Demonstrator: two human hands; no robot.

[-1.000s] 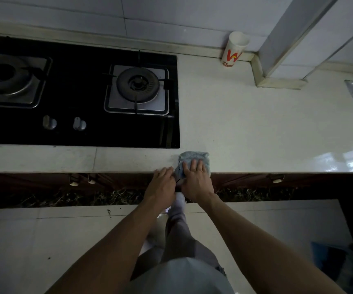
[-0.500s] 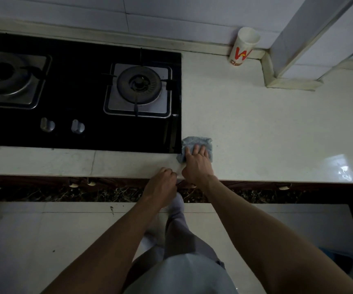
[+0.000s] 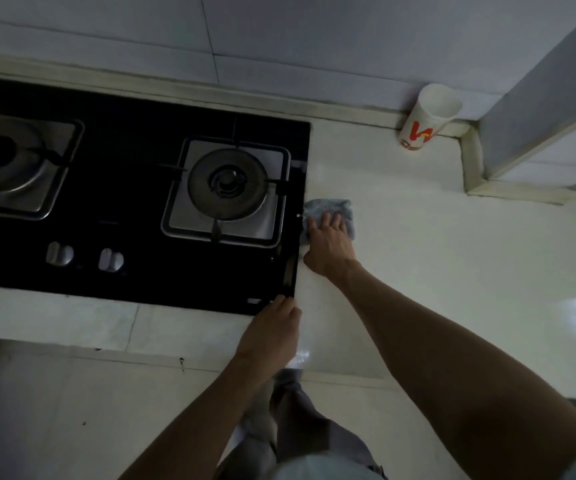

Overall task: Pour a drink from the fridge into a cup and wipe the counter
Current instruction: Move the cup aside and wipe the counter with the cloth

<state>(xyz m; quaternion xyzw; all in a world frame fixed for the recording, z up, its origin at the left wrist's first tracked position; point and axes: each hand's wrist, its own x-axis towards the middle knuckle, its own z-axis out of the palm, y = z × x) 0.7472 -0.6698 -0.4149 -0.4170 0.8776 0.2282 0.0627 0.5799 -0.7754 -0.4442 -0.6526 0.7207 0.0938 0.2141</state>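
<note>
Four fingers of the right hand press atop the cloth.

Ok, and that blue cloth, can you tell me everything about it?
The cloth is small, grey-blue and looks soft and fuzzy, bunched into a rough pad. It lies on the pale counter, right beside the right edge of the black stove. The right hand presses down on it with straight, spread fingers, hiding its near part. The left hand rests apart from it, nearer the counter's front.
</note>
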